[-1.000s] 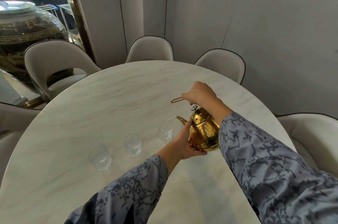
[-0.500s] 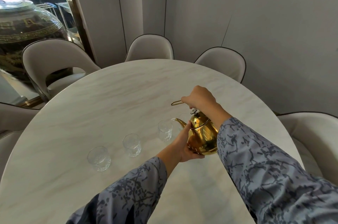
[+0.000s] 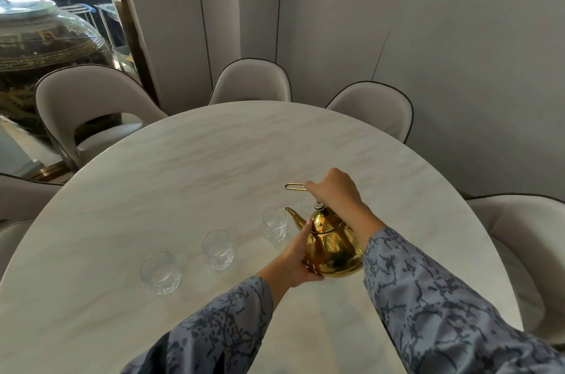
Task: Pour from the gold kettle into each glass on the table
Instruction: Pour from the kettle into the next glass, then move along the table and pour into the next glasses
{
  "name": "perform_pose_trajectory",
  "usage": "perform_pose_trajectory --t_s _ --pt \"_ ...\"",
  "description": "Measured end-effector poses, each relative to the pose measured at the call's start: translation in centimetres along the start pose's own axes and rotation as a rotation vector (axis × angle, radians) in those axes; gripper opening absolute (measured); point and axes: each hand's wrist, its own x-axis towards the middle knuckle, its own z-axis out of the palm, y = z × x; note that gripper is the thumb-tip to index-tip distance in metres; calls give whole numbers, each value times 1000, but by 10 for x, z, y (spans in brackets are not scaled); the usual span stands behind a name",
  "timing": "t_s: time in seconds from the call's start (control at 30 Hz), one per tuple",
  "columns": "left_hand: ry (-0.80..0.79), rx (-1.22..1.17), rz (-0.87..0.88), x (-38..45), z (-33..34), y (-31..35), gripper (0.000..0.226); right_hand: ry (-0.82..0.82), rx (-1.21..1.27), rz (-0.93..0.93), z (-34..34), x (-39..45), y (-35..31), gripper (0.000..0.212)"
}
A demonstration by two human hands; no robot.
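The gold kettle [image 3: 331, 243] is on or just above the marble table [image 3: 183, 178], right of centre, spout pointing left. My right hand [image 3: 334, 190] grips its thin handle from above. My left hand [image 3: 298, 257] is cupped against the kettle's left side and base. Several clear glasses stand in a diagonal row: a near-left glass [image 3: 160, 273], a middle glass [image 3: 217, 250], a glass [image 3: 275, 224] just left of the spout tip, and a further glass [image 3: 305, 204] partly hidden behind the spout and my right hand. Whether any glass holds liquid I cannot tell.
Cream padded chairs ring the table: one at the far left [image 3: 88, 104], one at the back [image 3: 250, 80], one at the back right [image 3: 373, 108], one at the right [image 3: 526, 239]. A large dark glass jar [image 3: 39, 46] stands behind the left chair.
The kettle has come lower and tipped back closer to upright. Both hands stayed on it. The glasses have not moved.
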Motion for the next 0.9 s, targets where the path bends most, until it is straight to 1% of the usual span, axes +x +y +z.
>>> perform_pose_trajectory --t_s 0.27,0.37,0.5,0.6,0.7,0.9 --pt "49 30 54 4 -14 -2 87 10 99 54 17 1 16 44" --pt "80 40 64 3 -17 -1 89 27 146 55 21 0 21 46" --pt "96 36 77 -3 -21 1 98 55 189 8 19 -10 21 50" --pt "105 17 106 -11 -24 -1 91 84 227 -31 19 -20 19 51" --pt "115 30 142 -18 -32 -4 95 109 239 -57 18 -29 13 56" --pt "116 37 142 -41 -49 -11 92 46 195 -129 25 -44 -9 50"
